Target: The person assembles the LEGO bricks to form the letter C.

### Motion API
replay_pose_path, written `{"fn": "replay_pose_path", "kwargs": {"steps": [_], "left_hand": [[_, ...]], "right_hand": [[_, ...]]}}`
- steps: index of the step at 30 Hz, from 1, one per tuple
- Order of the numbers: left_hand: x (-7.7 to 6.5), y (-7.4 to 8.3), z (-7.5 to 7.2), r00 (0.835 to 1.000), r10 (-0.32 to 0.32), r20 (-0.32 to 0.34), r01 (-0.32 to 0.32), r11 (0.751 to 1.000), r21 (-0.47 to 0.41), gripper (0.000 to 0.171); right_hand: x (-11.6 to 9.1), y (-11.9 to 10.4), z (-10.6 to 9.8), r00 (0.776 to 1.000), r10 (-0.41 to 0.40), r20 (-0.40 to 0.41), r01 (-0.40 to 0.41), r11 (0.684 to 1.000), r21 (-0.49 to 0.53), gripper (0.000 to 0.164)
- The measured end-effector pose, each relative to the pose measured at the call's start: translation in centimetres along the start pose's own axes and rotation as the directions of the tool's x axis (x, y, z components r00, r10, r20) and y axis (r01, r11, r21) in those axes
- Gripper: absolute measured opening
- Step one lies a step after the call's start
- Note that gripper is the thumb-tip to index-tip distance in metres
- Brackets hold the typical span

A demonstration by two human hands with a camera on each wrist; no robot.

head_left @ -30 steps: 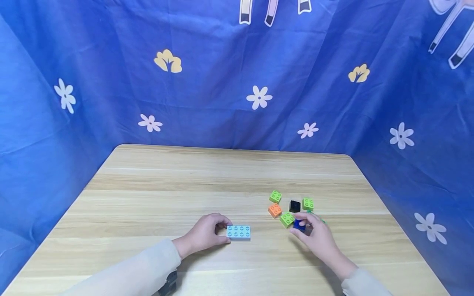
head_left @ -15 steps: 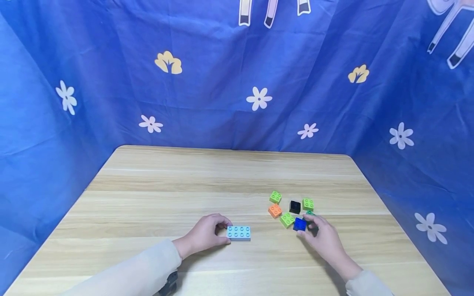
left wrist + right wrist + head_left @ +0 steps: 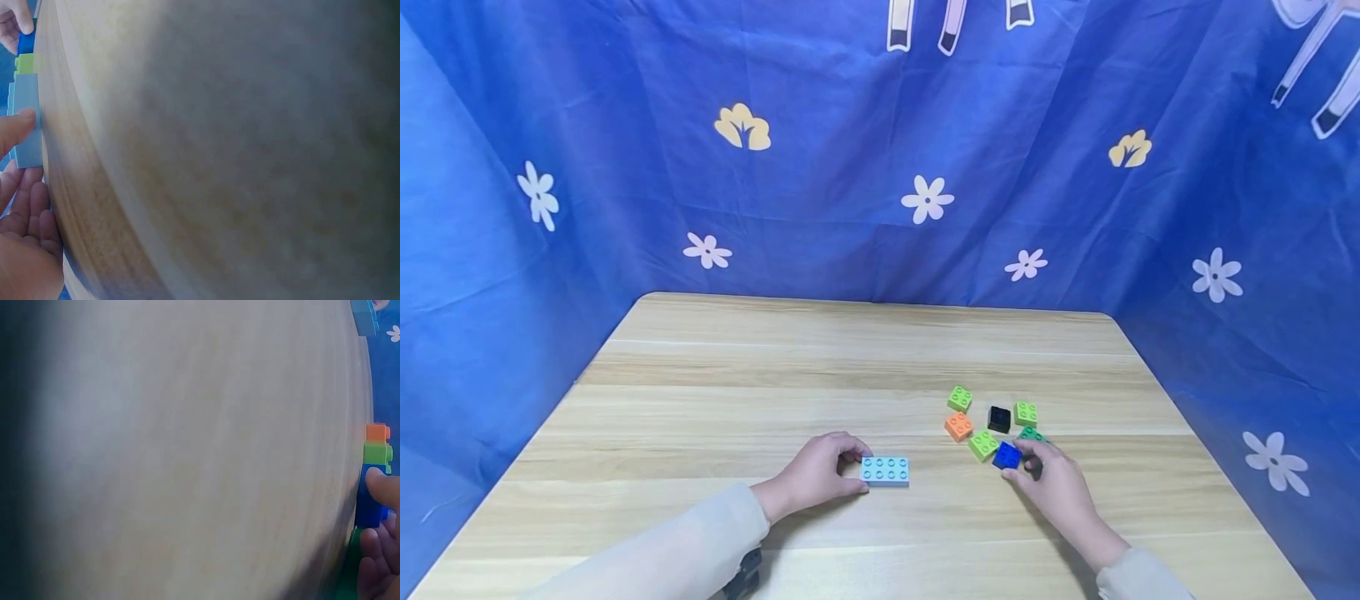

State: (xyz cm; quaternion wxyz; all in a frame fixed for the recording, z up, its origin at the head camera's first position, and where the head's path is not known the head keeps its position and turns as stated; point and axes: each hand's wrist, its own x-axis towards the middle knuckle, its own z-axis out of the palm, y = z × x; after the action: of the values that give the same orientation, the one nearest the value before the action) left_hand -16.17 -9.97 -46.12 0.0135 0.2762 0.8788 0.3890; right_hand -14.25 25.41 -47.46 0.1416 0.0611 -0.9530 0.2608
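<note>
My left hand (image 3: 815,474) pinches the left end of a light blue toy building brick (image 3: 884,472) lying on the table, its two rows of studs facing up. In the left wrist view the thumb lies along the side of that light blue brick (image 3: 27,119). Over at the right, my right hand (image 3: 1057,482) pinches a dark blue brick (image 3: 1007,455) between thumb and fingers. The right wrist view has the thumb pressed on the dark blue brick (image 3: 370,500). A green brick (image 3: 1032,433) sits just behind the right fingers, partly covered by them.
Close by stand a lime brick (image 3: 982,445), an orange brick (image 3: 958,426), a black brick (image 3: 998,419) and two more lime bricks, one at the back left (image 3: 959,397) and one at the right (image 3: 1026,413). Blue cloth (image 3: 820,192) hangs behind the wooden table (image 3: 737,350) and along its sides.
My right hand has shifted slightly right, off the top of the dark blue brick to its right side, so more of that brick and the green one shows. My left hand has stayed put.
</note>
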Motion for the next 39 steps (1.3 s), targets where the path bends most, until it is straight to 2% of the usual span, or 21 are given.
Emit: {"fn": "replay_pose_path", "kwargs": {"steps": [8, 17, 21, 26, 30, 39], "left_hand": [[-0.1, 0.1, 0.0, 1.000, 0.007, -0.001, -0.007, 1.000, 0.010, 0.034], [-0.1, 0.2, 0.2, 1.000, 0.011, -0.007, -0.010, 1.000, 0.013, 0.035], [-0.1, 0.2, 0.3, 1.000, 0.008, -0.008, -0.008, 1.000, 0.013, 0.035], [-0.2, 0.2, 0.4, 1.000, 0.000, -0.010, 0.000, 1.000, 0.014, 0.036], [-0.1, 0.2, 0.4, 1.000, -0.002, -0.010, 0.003, 1.000, 0.016, 0.036], [-0.1, 0.2, 0.3, 1.000, -0.011, -0.006, 0.011, 1.000, 0.021, 0.036]], "right_hand": [[-0.1, -0.3, -0.5, 1.000, -0.010, -0.027, 0.012, 0.997, 0.074, 0.046], [0.4, -2.4, -0.8, 0.995, -0.088, -0.053, 0.095, 0.982, 0.165, 0.045], [0.5, -3.5, -0.2, 0.993, -0.111, -0.026, 0.114, 0.973, 0.203, 0.045], [0.6, -4.9, 0.7, 0.988, -0.157, -0.008, 0.155, 0.967, 0.201, 0.045], [0.8, -6.1, 1.4, 0.986, -0.165, 0.033, 0.154, 0.962, 0.224, 0.045], [1.2, -8.7, 3.1, 0.966, -0.236, 0.108, 0.197, 0.938, 0.286, 0.044]]}}
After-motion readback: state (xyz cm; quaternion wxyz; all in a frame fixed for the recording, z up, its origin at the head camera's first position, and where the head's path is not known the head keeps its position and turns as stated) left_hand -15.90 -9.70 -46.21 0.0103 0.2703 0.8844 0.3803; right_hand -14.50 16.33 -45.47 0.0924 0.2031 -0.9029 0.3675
